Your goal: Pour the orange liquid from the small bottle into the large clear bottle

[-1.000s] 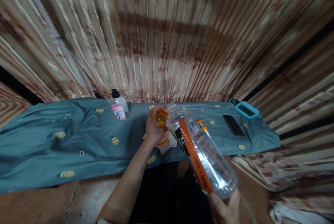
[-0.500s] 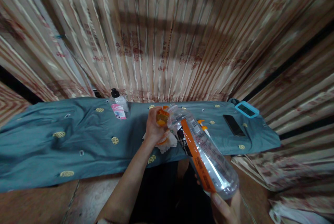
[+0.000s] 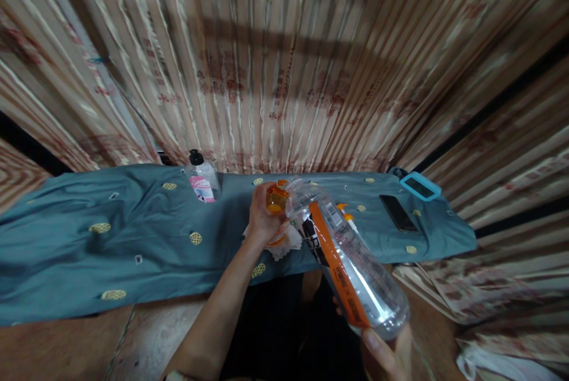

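Note:
My left hand (image 3: 261, 212) is wrapped round a small orange, see-through bottle (image 3: 276, 198) above the cloth. My right hand (image 3: 386, 354) grips the base end of a large clear plastic bottle (image 3: 368, 274) with an orange and black label. That bottle is tilted, its neck pointing up and left, and its mouth is right beside the small bottle; whether they touch I cannot tell. Beneath my left hand lies a crumpled white and orange tissue or wrapper (image 3: 284, 242). A white and orange pump top (image 3: 347, 216) shows partly behind the large bottle.
A blue-green patterned cloth (image 3: 155, 262) covers the long surface. On it a clear bottle with a black cap (image 3: 203, 181) stands at left; a dark phone (image 3: 398, 213) and a light-blue-framed device (image 3: 421, 186) lie at right. A pleated curtain (image 3: 267, 73) hangs behind.
The base of the large bottle has shifted very slightly to the right with my right hand. My left hand and the small bottle look the same.

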Motion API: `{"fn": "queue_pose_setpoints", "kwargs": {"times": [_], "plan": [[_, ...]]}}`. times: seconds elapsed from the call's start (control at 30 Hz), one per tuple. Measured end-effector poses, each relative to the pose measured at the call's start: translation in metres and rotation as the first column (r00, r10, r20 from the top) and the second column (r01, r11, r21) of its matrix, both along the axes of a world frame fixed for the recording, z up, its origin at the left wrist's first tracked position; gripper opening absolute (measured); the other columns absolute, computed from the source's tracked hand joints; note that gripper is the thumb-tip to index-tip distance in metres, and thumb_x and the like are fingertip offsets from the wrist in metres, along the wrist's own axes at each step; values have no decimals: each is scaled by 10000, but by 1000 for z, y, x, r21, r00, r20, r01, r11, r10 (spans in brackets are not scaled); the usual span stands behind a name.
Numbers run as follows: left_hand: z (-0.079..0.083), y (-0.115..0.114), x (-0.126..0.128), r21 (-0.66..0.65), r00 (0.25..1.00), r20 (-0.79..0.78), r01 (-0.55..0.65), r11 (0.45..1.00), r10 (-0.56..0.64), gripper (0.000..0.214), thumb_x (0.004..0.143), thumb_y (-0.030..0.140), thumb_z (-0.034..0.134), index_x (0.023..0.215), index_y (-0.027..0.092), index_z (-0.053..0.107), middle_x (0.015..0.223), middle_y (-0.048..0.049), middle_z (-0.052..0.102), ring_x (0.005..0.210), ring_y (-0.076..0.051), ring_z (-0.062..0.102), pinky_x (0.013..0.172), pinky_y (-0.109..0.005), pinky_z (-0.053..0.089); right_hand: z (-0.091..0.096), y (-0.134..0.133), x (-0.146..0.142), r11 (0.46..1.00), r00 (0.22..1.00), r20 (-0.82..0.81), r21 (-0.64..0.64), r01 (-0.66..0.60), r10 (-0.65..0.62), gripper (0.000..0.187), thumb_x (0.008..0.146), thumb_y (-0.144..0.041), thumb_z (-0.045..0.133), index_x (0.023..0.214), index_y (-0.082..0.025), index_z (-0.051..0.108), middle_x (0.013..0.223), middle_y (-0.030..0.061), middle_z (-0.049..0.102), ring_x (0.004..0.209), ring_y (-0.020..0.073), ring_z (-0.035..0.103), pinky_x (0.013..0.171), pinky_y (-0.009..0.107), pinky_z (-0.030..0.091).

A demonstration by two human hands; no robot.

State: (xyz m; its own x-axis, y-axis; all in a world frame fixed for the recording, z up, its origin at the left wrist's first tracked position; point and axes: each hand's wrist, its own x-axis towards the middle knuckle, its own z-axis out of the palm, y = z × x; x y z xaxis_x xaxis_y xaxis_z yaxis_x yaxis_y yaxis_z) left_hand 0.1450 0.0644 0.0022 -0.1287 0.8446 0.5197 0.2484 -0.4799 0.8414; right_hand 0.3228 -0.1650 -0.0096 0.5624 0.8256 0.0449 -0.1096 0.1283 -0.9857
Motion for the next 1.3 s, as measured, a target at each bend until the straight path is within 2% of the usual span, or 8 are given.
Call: {"fn": "queue_pose_setpoints", "kwargs": {"times": [0.17,0.3,0.47,0.67,0.83,1.03,1.3], "plan": [[1,0,1,25,1000,4,-16,1000,16,476,681,309,798,1096,220,581,1031,-51,664,999,-232,646,899,-394,538,4,-1,-3,1000,1000,23,-9,-15,15,823,693,-483,787,1413,-216,493,1209,135,697,1096,346,682,917,503,537],[4,-2,1,34,1000,-16,-25,999,25,467,694,304,793,1103,224,584,1035,-47,667,988,-224,651,902,-391,538,6,-2,-5,1000,999,-23,-21,22,-23,866,656,-497,812,1414,-224,495,1161,133,710,1047,352,694,863,499,555],[4,-1,-1,18,999,-32,-8,1000,9,481,674,288,797,1100,222,583,1033,-42,671,985,-223,653,901,-389,537,6,-3,-2,1000,1000,18,-20,-4,5,858,680,-513,797,1422,-222,479,1183,133,700,1108,359,673,928,525,525],[-1,2,-1,-4,1000,-6,25,1000,-25,497,657,244,785,1108,218,580,1064,-52,673,991,-229,655,893,-390,540,10,1,-2,1000,996,91,14,4,-5,888,617,-533,833,1380,-201,521,1235,157,679,1215,395,610,970,541,496],[-2,2,0,17,1000,5,3,1000,-3,481,662,284,798,1089,216,588,1035,-51,672,967,-230,656,886,-394,541,23,2,-10,1000,985,171,18,16,-19,939,612,-589,825,1399,-195,497,1308,164,640,1212,387,614,937,483,516],[-3,2,1,22,1000,10,-12,1000,11,510,633,289,821,1084,216,594,1010,-48,674,966,-229,657,894,-391,541,45,2,-22,996,944,322,-18,87,-76,888,646,-699,773,1335,-200,519,1241,132,668,1108,338,676,901,402,524],[-6,4,3,13,999,25,-32,999,32,521,606,270,829,1073,213,605,1015,-50,675,978,-239,654,899,-396,541,52,3,-29,993,916,390,-24,114,-96,931,612,-739,768,1335,-219,501,1200,116,675,1023,326,693,842,384,512]]}}
